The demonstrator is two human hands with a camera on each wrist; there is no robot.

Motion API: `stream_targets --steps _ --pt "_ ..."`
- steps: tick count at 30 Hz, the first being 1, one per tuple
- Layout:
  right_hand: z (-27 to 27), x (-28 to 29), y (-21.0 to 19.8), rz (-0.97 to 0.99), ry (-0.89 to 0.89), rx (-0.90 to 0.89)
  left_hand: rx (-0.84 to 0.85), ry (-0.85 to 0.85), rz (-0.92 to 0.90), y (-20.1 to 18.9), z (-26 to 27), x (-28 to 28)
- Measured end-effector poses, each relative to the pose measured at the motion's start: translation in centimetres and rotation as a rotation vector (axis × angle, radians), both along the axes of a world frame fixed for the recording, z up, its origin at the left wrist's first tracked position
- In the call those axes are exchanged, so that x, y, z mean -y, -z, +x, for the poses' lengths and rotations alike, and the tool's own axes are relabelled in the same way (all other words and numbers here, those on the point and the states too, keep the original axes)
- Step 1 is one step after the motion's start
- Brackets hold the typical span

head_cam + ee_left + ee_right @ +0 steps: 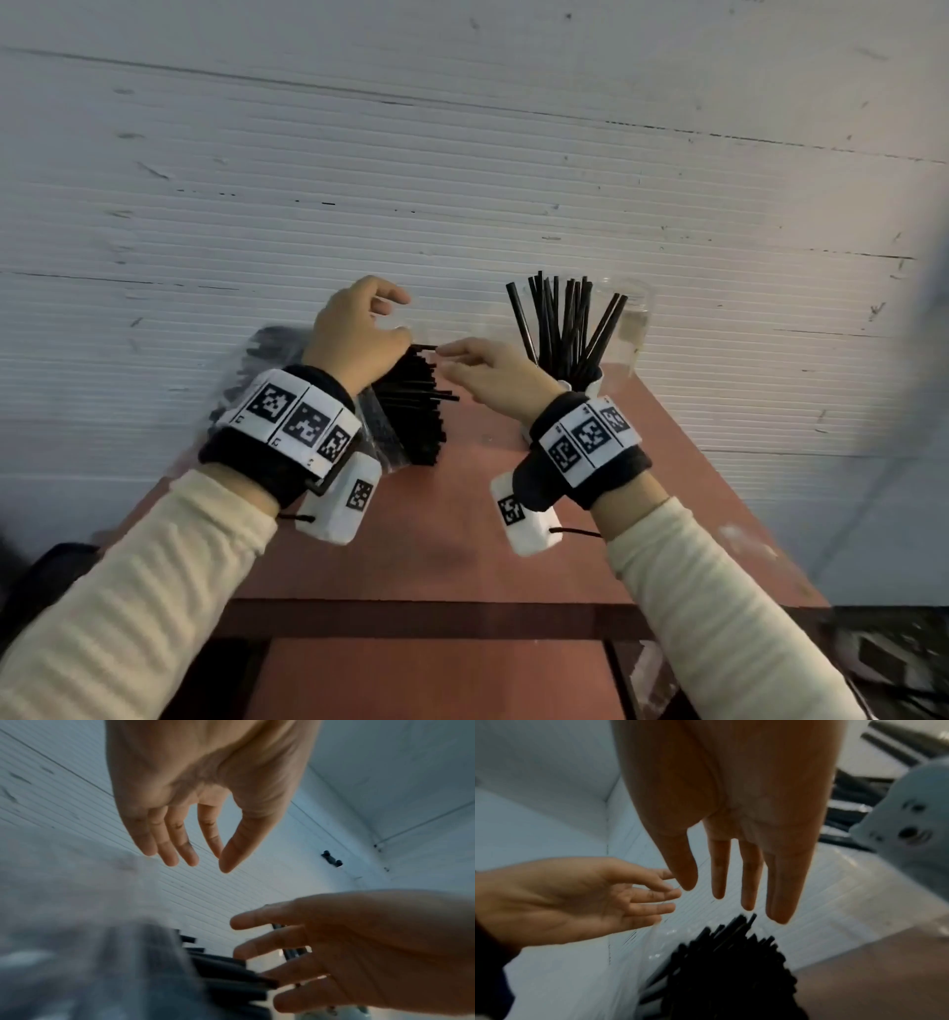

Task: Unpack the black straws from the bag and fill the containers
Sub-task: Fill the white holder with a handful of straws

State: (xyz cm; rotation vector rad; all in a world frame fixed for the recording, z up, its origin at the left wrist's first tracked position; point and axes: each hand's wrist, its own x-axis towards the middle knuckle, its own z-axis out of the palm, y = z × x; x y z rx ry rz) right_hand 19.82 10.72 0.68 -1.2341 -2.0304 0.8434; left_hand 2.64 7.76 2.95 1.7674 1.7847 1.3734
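Note:
A bundle of black straws lies in a clear plastic bag at the back of the table, its loose ends pointing right. My left hand hovers over the bag's mouth with relaxed fingers, thumb and forefinger close together. My right hand reaches in from the right with straight fingers, one fingertip at the end of a straw that sticks out. The straw ends sit just below those fingers. To the right, a container holds several upright straws.
A clear cup stands just behind and right of the filled container. Everything rests on a red-brown table pushed against a white ribbed wall. The table's front edge and a lower shelf show below my arms.

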Motion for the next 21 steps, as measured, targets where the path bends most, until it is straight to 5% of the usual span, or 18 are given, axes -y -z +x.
stream_targets --steps 9,21 --pt "-4.2 -0.7 2.0 0.0 -0.096 0.129 -0.167 0.015 -0.263 2.2 -4.2 0.9" --pt "-0.9 -1.6 2.2 -0.336 -0.117 -0.265 -0.148 -0.008 -0.246 2.6 -4.5 0.4"
